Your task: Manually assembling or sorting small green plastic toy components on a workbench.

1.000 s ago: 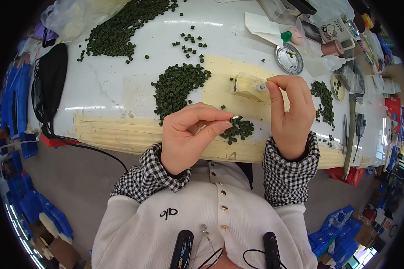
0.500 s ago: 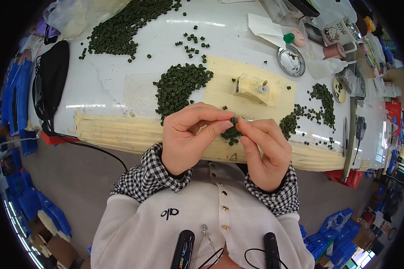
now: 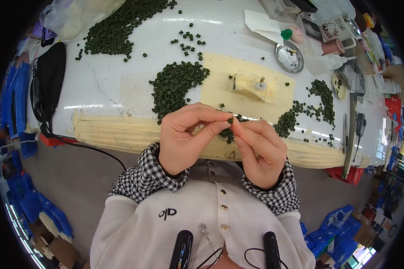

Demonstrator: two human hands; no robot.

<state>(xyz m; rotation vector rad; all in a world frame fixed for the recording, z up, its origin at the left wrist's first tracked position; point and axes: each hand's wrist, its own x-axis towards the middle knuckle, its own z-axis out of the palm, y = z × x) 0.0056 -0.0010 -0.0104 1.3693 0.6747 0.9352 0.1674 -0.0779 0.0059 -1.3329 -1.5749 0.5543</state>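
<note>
Now the right hand is off the block — left fingers pinch 1 green piece; right's hold unclear.

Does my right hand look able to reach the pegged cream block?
Likely yes: flat cream sheet lies between your right hand and the cream block, with nothing tall in the way, though that hand is at the small green piece your left hand holds.
</note>
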